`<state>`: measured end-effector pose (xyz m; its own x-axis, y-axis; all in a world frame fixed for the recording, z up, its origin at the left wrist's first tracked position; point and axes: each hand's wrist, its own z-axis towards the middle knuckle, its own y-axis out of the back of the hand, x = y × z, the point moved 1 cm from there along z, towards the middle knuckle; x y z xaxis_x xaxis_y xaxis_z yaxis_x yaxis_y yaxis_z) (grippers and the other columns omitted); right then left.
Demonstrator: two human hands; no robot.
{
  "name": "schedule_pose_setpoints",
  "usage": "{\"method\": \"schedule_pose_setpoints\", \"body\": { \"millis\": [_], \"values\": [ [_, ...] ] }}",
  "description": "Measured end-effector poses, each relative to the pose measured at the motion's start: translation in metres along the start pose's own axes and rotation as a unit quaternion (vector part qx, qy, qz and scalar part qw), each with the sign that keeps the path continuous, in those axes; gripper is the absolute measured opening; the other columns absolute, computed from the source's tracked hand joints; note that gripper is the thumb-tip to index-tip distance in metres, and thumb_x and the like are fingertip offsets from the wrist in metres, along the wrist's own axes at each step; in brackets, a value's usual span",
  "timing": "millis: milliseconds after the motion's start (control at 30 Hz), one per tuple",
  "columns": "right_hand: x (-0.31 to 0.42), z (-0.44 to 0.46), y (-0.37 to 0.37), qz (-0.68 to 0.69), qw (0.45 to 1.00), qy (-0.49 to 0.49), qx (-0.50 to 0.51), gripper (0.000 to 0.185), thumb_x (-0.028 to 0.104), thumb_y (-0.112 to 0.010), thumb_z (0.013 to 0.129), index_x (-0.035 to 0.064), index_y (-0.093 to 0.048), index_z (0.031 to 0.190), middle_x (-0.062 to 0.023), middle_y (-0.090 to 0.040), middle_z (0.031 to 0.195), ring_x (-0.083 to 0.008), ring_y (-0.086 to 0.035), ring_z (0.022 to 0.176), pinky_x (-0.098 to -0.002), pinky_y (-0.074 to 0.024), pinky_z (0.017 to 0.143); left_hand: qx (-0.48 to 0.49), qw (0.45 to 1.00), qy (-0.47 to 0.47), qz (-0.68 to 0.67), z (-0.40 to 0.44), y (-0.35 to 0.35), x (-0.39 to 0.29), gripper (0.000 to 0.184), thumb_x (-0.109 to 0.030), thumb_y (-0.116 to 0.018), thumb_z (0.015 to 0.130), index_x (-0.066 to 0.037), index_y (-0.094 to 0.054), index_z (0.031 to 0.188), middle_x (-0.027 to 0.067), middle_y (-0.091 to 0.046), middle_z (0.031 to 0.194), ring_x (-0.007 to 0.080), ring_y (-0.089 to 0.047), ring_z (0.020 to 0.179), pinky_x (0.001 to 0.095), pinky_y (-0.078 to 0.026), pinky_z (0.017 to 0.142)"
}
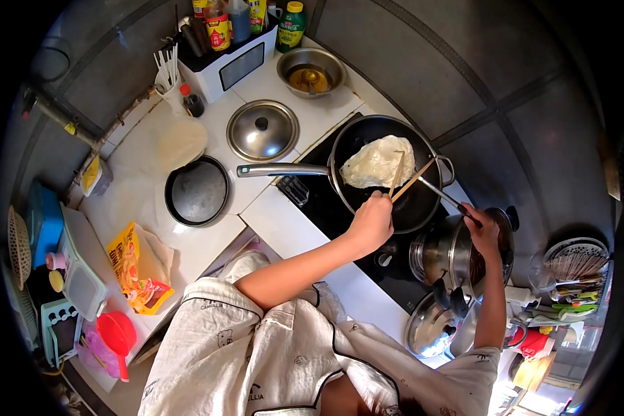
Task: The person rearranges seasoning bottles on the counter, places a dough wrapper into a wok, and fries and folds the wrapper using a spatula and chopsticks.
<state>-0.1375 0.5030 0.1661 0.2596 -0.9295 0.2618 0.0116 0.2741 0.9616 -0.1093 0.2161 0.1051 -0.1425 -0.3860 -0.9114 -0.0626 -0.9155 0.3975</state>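
A black frying pan (374, 201) on the cooktop holds a pale, flat, folded piece of food (378, 163). My left hand (372, 222) grips wooden chopsticks (412, 182), whose tips reach over the pan at the food's right side. In my right hand (482, 230) is the dark handle of a thin metal utensil (442, 195). Its far end extends into the pan beside the chopsticks; the shape of that end is hard to make out. The pan's long handle (284, 170) points left and no hand touches it.
Right of the pan stands a steel pot (457, 256), with a glass lid (430, 326) below it. On the counter are a steel lid (262, 130), a round black pan (197, 191), a metal bowl (311, 72), an orange packet (139, 270) and a red ladle (116, 336).
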Motion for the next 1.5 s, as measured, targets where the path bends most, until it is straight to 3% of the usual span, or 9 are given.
{"method": "schedule_pose_setpoints", "body": {
  "millis": [433,633,667,967,1067,1167,1333,1500],
  "values": [
    [-0.015,-0.010,0.010,0.010,0.999,-0.006,-0.041,0.032,0.011,-0.059,0.077,0.0191,-0.060,0.107,-0.0062,-0.060,0.080,-0.0207,-0.056,0.066,-0.0279,-0.0426,0.063,0.008,0.999,-0.021,-0.033,0.015,-0.026,-0.006,0.002,0.006,-0.051,0.069,0.007,-0.050,0.070,0.0251,-0.051,0.079,0.0403,-0.054,0.074,0.0420,-0.046,0.068],
    [-0.008,-0.005,0.000,-0.046,0.996,-0.070,0.034,0.030,0.011,-0.059,0.076,0.0162,-0.061,0.106,-0.0083,-0.060,0.081,-0.0227,-0.057,0.070,-0.0282,-0.0432,0.064,0.044,0.999,0.019,-0.023,0.023,-0.035,0.002,0.004,0.007,-0.051,0.065,0.009,-0.055,0.066,0.0268,-0.054,0.073,0.0400,-0.056,0.071,0.0415,-0.047,0.063],
    [-0.009,-0.004,-0.003,-0.043,0.998,-0.041,0.019,0.030,0.012,-0.059,0.076,0.0171,-0.061,0.106,-0.0075,-0.060,0.078,-0.0205,-0.056,0.067,-0.0273,-0.0424,0.062,0.062,0.997,0.036,-0.021,0.023,-0.033,0.002,0.005,0.007,-0.051,0.065,0.009,-0.055,0.066,0.0267,-0.054,0.072,0.0397,-0.056,0.070,0.0413,-0.047,0.063],
    [-0.002,0.008,-0.014,0.032,0.998,-0.048,0.015,0.029,0.017,-0.060,0.077,0.0177,-0.061,0.106,-0.0076,-0.057,0.071,-0.0239,-0.055,0.061,-0.0302,-0.0425,0.059,-0.030,0.999,0.016,-0.003,0.021,-0.031,0.007,0.002,0.006,-0.054,0.065,0.007,-0.054,0.064,0.0256,-0.055,0.072,0.0384,-0.057,0.070,0.0409,-0.047,0.062],
    [0.002,0.014,-0.016,-0.022,0.998,-0.054,0.026,0.029,0.015,-0.060,0.076,0.0188,-0.062,0.105,-0.0091,-0.057,0.070,-0.0261,-0.056,0.063,-0.0328,-0.0435,0.060,0.001,0.999,0.028,0.017,0.029,-0.039,0.019,0.002,0.007,-0.056,0.060,0.007,-0.055,0.063,0.0246,-0.056,0.069,0.0381,-0.058,0.069,0.0405,-0.048,0.062],
    [0.006,0.021,-0.023,-0.163,0.986,0.009,0.041,0.030,0.013,-0.060,0.075,0.0197,-0.062,0.103,-0.0107,-0.057,0.070,-0.0282,-0.057,0.066,-0.0366,-0.0445,0.061,0.055,0.996,0.071,0.017,0.041,-0.056,0.038,0.008,0.005,-0.058,0.059,0.008,-0.057,0.066,0.0253,-0.058,0.072,0.0388,-0.058,0.074,0.0407,-0.049,0.065],
    [0.007,0.023,-0.022,-0.193,0.980,-0.017,0.051,0.031,0.013,-0.060,0.074,0.0198,-0.062,0.104,-0.0125,-0.057,0.072,-0.0292,-0.058,0.069,-0.0393,-0.0449,0.062,0.127,0.982,0.139,0.008,0.050,-0.075,0.054,0.015,0.000,-0.061,0.062,0.006,-0.058,0.075,0.0275,-0.058,0.084,0.0380,-0.058,0.084,0.0414,-0.048,0.073],
    [0.012,0.016,-0.008,-0.228,0.971,-0.039,0.054,0.029,0.013,-0.061,0.073,0.0185,-0.063,0.102,-0.0135,-0.058,0.074,-0.0302,-0.058,0.070,-0.0395,-0.0447,0.062,0.120,0.983,0.134,-0.023,0.045,-0.079,0.051,0.015,0.000,-0.057,0.062,0.008,-0.059,0.074,0.0271,-0.058,0.077,0.0376,-0.059,0.080,0.0395,-0.049,0.070]
  ]
}}
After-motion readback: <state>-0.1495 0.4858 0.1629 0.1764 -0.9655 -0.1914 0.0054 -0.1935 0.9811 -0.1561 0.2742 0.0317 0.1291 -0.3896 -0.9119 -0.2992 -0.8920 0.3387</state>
